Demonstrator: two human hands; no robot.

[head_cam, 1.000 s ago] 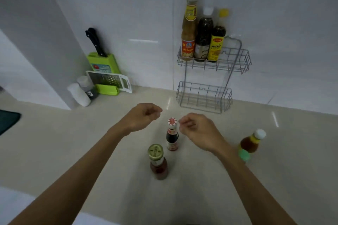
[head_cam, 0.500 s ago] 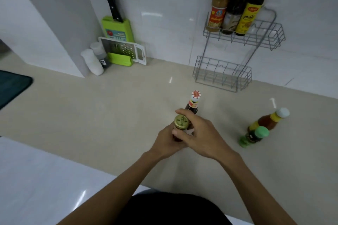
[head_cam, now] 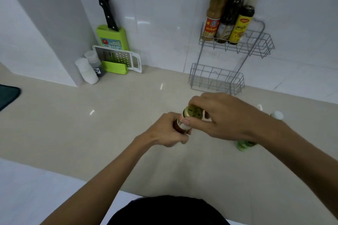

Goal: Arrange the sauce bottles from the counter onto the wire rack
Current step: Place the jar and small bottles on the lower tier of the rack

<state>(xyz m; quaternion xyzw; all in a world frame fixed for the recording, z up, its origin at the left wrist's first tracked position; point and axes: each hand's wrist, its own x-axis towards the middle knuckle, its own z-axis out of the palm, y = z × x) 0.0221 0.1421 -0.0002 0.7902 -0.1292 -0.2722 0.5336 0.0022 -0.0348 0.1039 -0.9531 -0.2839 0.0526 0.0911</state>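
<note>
We hold a small brown glass sauce bottle with a gold metal cap [head_cam: 192, 113] above the beige counter [head_cam: 91, 133], roughly in the middle of the view and in front of the rack. Our left hand [head_cam: 168, 131] is curled tightly around the bottle's body from the left side, thumb lying over its white and red label. Our right hand [head_cam: 225, 115] comes in from the right, its fingers and thumb closed around the gold cap and bottle neck; whether it also grips the second small bottle behind we cannot tell, since the hand hides that spot.

Under our right wrist, a green-capped bottle [head_cam: 244, 145] shows partly on the counter, and a white-capped bottle top [head_cam: 277, 115] peeks out just beyond the forearm.

Behind the hands, the grey two-tier wire rack [head_cam: 217, 78] stands against the white tiled wall [head_cam: 164, 5]. Its upper basket carries three tall bottles side by side: a tan sauce bottle with a red label [head_cam: 214, 14], a dark bottle with a white cap [head_cam: 229, 18], and a dark bottle with a yellow label and yellow cap [head_cam: 241, 25]. The lower basket holds no bottle.

Far to the left, a lime-green plastic knife block with a black-handled knife [head_cam: 111, 36] leans in the corner, a white grater [head_cam: 118, 58] in front of it and two white-capped shakers [head_cam: 87, 69] beside it.
</note>
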